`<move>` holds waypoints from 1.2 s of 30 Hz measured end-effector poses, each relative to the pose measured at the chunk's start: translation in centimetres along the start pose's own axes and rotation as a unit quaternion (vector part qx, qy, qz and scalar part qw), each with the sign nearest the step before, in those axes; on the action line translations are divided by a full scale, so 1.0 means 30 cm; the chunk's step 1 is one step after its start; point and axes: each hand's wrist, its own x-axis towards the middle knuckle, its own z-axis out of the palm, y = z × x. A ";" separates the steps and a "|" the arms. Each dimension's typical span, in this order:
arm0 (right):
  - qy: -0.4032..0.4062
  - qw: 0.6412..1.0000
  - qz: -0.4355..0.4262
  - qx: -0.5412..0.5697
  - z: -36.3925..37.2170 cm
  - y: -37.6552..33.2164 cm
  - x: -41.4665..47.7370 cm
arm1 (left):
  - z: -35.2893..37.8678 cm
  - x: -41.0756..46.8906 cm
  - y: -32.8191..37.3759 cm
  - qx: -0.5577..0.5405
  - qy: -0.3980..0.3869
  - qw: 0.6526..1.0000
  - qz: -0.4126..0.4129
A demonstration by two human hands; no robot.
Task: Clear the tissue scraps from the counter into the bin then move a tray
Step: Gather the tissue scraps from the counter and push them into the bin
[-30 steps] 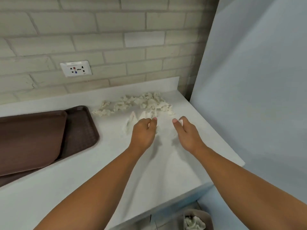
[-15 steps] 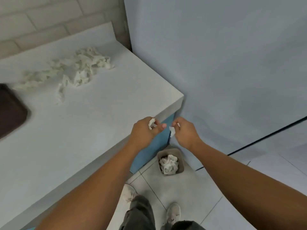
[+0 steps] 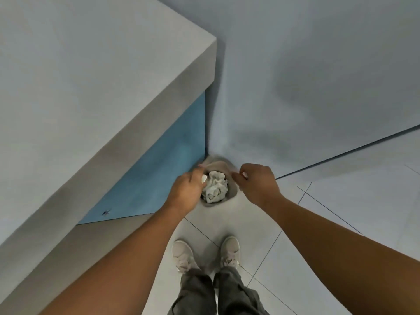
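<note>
1. Counter (image 3: 91,87), a pale slab with a blue panel under its edge, fills the frame up and to the left of both sets of fingers; the part in view carries nothing.
2. Wall (image 3: 318,64), light blue-grey, rises beyond the fingertips and meets the tiled floor (image 3: 341,212) along a dark line to the right of the right hand.
3. Forearms, both bare, reach forward and down from the lower corners of the frame and converge toward the corner where counter and wall meet.
4. Shoes (image 3: 183,255), light-coloured, and dark trouser legs stand on the floor directly below the hands, nearer the camera.
5. Bin (image 3: 231,196), small and grey-brown, sits on the floor in that corner, directly beneath and between the two sets of fingertips; its left rim is hidden behind the left hand.
6. Left hand (image 3: 186,192) hangs back-up over the bin's left side, fingers curled inward and pinching a small white tissue scrap (image 3: 204,178) that pokes out at the fingertips.
7. Right hand (image 3: 256,185) hovers over the bin's right rim, fingers bent and drawn together; a pale fleck shows near the thumb, but whether it grips tissue I cannot tell.
8. Crumpled tissue (image 3: 214,187) already lies bunched inside the bin, below the gap between the fingertips.
</note>
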 end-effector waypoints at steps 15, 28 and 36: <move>0.000 0.998 0.056 0.023 0.590 0.446 0.335 | 0.450 0.625 -0.515 -0.020 -0.078 0.991 -0.103; -0.028 0.965 0.139 0.221 0.737 0.582 0.423 | 0.567 0.758 -0.620 0.008 -0.086 0.990 -0.115; -0.066 0.985 0.081 0.137 0.810 0.497 0.531 | 0.439 0.767 -0.626 0.041 -0.001 0.997 -0.064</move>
